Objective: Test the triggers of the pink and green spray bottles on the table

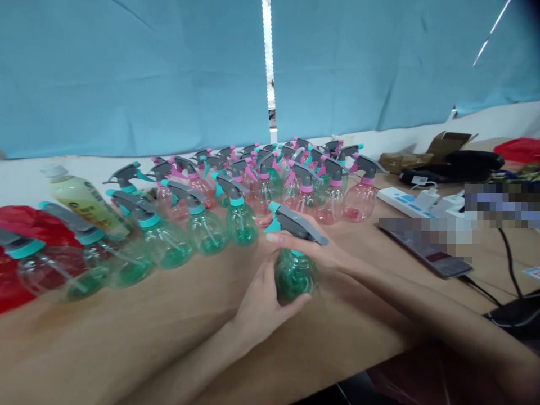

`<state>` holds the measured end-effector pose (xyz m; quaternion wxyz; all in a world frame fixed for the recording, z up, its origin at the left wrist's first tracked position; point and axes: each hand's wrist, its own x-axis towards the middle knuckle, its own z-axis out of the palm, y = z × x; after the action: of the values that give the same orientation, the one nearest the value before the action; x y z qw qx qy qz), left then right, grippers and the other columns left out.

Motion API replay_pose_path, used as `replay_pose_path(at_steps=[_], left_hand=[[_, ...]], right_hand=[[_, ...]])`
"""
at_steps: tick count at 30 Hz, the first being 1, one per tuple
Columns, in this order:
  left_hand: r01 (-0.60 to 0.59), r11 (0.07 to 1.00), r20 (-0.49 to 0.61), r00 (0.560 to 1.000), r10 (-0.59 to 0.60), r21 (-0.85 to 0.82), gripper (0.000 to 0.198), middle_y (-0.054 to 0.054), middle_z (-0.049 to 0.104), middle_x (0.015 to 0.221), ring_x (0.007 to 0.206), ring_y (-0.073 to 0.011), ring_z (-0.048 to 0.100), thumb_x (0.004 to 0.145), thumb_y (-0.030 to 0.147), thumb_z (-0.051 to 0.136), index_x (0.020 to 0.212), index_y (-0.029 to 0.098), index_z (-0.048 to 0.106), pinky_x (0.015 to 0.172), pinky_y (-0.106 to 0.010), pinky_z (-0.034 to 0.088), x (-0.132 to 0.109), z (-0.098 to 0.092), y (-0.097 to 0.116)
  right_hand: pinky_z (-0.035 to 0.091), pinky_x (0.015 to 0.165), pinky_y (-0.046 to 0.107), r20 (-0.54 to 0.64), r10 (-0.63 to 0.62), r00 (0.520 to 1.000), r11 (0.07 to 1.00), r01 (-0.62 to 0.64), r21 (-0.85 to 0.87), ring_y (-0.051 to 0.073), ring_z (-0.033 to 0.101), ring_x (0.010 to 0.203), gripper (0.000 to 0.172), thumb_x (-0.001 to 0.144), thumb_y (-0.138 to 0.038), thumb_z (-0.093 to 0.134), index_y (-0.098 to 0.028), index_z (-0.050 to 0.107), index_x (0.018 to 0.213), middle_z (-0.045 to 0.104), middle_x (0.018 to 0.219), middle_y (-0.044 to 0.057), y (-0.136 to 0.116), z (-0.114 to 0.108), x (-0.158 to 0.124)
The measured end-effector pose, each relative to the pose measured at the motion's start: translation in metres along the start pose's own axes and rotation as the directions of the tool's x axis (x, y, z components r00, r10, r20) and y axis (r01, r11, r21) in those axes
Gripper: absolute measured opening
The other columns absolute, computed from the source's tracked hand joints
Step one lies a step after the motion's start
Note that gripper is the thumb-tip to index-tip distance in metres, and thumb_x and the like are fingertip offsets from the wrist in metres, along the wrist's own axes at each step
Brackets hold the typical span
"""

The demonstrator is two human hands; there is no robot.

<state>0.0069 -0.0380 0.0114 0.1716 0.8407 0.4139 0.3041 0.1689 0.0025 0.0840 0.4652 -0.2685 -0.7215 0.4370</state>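
Note:
A green spray bottle (297, 275) with a grey and turquoise trigger head stands upright on the wooden table, between my hands. My left hand (265, 304) is wrapped round the bottle's lower body, thumb in front. At the neck, just under the grey head, my right hand (307, 242) grips with its fingers reaching across to the trigger side. Close by on the left stands another green spray bottle (242, 225), with more green ones in a row beside it. Behind them are several pink spray bottles (360, 199) with grey and pink heads.
On the left, a labelled drink bottle (84, 197) and a red plastic bag (25, 236) lie beyond the row. To the right are a phone (426, 247) with a cable, a white power strip (405, 201) and an opened cardboard box (447, 146). A blue curtain (169, 73) hangs behind.

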Motion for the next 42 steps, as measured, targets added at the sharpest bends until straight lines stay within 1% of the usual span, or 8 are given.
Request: replay_pose_path(at_steps=[4,8,11,13,18,27,33,42], left_hand=[[0.012,1.000,-0.004,1.000,-0.012,-0.006,0.074,-0.020,0.041,0.141,0.131,-0.0332,0.040,0.083,0.038,0.063,0.141,0.016,0.022,0.104,-0.054,0.036,0.011,0.009,0.005],[-0.013,1.000,0.017,1.000,0.012,0.012,0.075,-0.019,0.043,0.139,0.130,-0.0334,0.042,0.084,0.039,0.063,0.142,0.018,0.020,0.103,-0.054,0.037,0.024,0.013,0.008],[-0.039,0.998,0.041,0.998,0.037,0.045,0.075,-0.018,0.045,0.138,0.128,-0.0333,0.044,0.085,0.041,0.062,0.142,0.019,0.019,0.101,-0.053,0.040,0.028,0.014,0.003],[-0.050,0.995,0.054,0.998,0.045,0.090,0.073,-0.018,0.046,0.138,0.126,-0.0334,0.046,0.087,0.042,0.060,0.143,0.019,0.018,0.099,-0.053,0.042,0.027,0.014,-0.004],[-0.111,0.943,0.086,0.992,0.088,0.314,0.063,-0.019,0.047,0.137,0.126,-0.0341,0.046,0.090,0.031,0.054,0.142,0.016,0.022,0.099,-0.053,0.040,0.017,0.011,-0.023],[-0.163,0.852,0.095,0.986,0.133,0.498,0.056,-0.021,0.051,0.134,0.123,-0.0319,0.050,0.089,0.028,0.049,0.138,0.006,0.033,0.095,-0.047,0.046,0.005,0.004,-0.028],[-0.192,0.811,0.137,0.981,0.138,0.553,0.048,-0.020,0.054,0.133,0.125,-0.0320,0.049,0.089,0.033,0.051,0.127,0.004,0.050,0.100,-0.048,0.043,0.007,0.006,-0.027],[-0.169,0.836,0.150,0.983,0.105,0.522,0.048,-0.021,0.052,0.135,0.127,-0.0324,0.046,0.087,0.031,0.053,0.126,0.003,0.054,0.101,-0.049,0.041,0.008,0.007,-0.024]], right_hand=[[0.049,0.083,0.034,-0.060,0.004,0.998,0.998,-0.008,-0.055,0.016,0.062,0.082,0.022,0.081,-0.041,0.063,-0.025,0.063,0.096,0.065,0.092,0.000,0.002,-0.012,-0.003],[0.048,0.072,0.030,-0.103,-0.006,0.995,0.986,-0.012,-0.166,0.015,0.057,0.072,0.020,0.084,-0.045,0.059,-0.027,0.062,0.093,0.060,0.078,-0.002,0.004,-0.024,-0.005],[0.045,0.062,0.027,-0.155,-0.008,0.988,0.972,-0.029,-0.235,0.014,0.053,0.064,0.022,0.084,-0.049,0.058,-0.029,0.062,0.092,0.054,0.068,-0.003,0.008,-0.029,-0.005],[0.043,0.057,0.027,-0.145,-0.040,0.989,0.975,0.006,-0.223,0.014,0.049,0.059,0.022,0.084,-0.050,0.057,-0.029,0.062,0.092,0.053,0.067,-0.003,0.013,-0.032,-0.002],[0.041,0.061,0.026,-0.173,-0.132,0.976,0.975,0.096,-0.202,0.013,0.049,0.065,0.018,0.086,-0.046,0.057,-0.028,0.062,0.090,0.056,0.075,-0.003,0.025,-0.036,0.010],[0.043,0.065,0.025,-0.173,-0.062,0.983,0.987,0.034,-0.159,0.012,0.050,0.069,0.009,0.084,-0.033,0.062,-0.026,0.062,0.091,0.056,0.077,-0.003,0.028,-0.038,0.018],[0.037,0.058,0.025,-0.179,-0.113,0.977,0.984,0.086,-0.154,0.010,0.045,0.063,0.011,0.086,-0.034,0.060,-0.023,0.061,0.089,0.052,0.073,-0.004,0.035,-0.037,0.026],[0.041,0.063,0.027,-0.195,-0.052,0.979,0.994,0.032,-0.107,0.012,0.048,0.065,0.019,0.084,-0.042,0.060,-0.024,0.060,0.090,0.054,0.074,-0.003,0.036,-0.034,0.026]])
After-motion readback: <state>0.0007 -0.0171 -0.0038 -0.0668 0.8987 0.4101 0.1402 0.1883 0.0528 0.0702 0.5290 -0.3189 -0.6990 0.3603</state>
